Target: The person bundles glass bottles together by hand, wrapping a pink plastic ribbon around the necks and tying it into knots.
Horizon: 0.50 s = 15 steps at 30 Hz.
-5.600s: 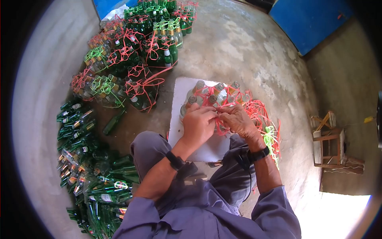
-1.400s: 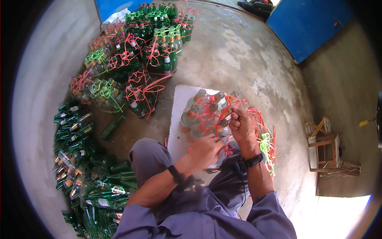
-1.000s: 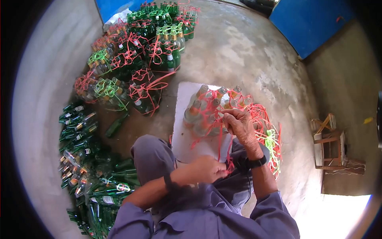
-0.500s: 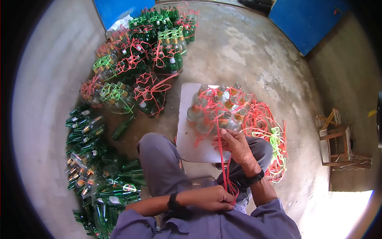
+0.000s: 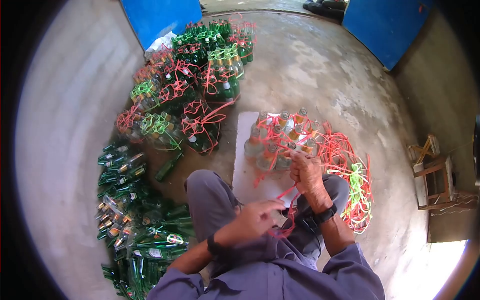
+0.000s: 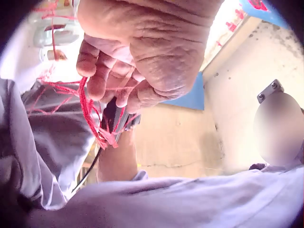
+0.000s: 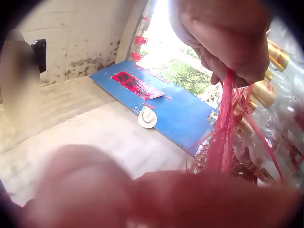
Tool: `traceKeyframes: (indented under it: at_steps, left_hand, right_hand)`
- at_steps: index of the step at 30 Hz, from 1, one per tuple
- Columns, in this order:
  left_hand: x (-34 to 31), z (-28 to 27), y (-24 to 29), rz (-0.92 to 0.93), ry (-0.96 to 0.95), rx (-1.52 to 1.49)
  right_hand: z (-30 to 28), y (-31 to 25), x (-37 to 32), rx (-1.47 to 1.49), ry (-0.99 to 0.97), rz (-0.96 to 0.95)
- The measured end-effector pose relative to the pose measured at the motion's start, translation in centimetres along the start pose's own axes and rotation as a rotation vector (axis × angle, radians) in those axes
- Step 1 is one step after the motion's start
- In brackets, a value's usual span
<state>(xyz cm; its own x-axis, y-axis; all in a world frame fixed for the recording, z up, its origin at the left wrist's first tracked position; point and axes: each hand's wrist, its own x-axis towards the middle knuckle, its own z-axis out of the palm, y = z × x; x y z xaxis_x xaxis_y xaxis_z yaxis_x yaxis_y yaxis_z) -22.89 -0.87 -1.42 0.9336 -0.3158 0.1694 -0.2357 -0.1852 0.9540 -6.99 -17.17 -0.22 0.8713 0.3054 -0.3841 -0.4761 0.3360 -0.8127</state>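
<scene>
Clear bottles [image 5: 253,145] stand grouped on a white board [image 5: 244,180], with red strings laced round their necks. At the near right edge of the group, my right hand [image 5: 307,175] grips the string; the right wrist view shows that hand [image 7: 228,38] curled round a thick red strand [image 7: 222,137], gold-labelled bottles beside it. My left hand [image 5: 252,220], blurred, is lower and to the left over my lap. In the left wrist view its fingers [image 6: 97,78] curl at a red string loop [image 6: 88,109]; part of their hold is hidden.
Loose red and green strings [image 5: 356,192] lie right of the board. Green bottles [image 5: 155,245] are heaped at left, with tied bundles [image 5: 202,132] behind them. A wooden stool [image 5: 435,180] stands at right. Blue door panels [image 5: 382,30] are at the back.
Since half a second ago, my left hand has moved up and left from my lap, and the taut strings have slackened into a loop. My right hand has risen to the bottle tops.
</scene>
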Motion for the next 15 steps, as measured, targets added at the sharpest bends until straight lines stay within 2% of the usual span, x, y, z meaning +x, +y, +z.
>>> traceKeyframes:
  at_steps: [2,3,4,5,6,8,12,15]
  left_hand:
    - [-0.3,-1.4,-0.2,-0.241,0.151,-0.138]
    - [-0.1,-2.1,0.5,-0.407,0.159,-0.25]
    - [0.1,-2.3,0.1,-0.409,0.161,-0.246]
    - [0.4,-2.5,-0.4,-0.381,0.241,-0.353]
    - [0.7,-2.7,-0.8,-0.352,0.321,-0.46]
    - [1.3,-3.3,-1.1,-0.352,0.351,-0.467]
    - [2.8,-3.8,-1.4,-0.365,0.422,-0.462]
    - [3.9,-3.7,-2.0,-0.374,0.441,-0.519]
  right_hand:
    - [0.0,0.4,0.2,-0.166,-0.051,-0.107]
    - [0.1,0.4,0.1,-0.162,-0.054,-0.106]
    - [0.3,0.3,-0.1,-0.292,-0.036,-0.13]
    - [0.7,0.2,-0.5,-0.42,-0.018,-0.153]
    - [1.1,0.2,-0.8,-0.416,-0.02,-0.151]
    - [1.9,0.2,-1.5,-0.532,-0.094,-0.247]
    - [3.1,1.2,-3.7,-0.626,-0.187,-0.288]
    - [2.6,2.6,-3.8,-0.735,-0.25,-0.513]
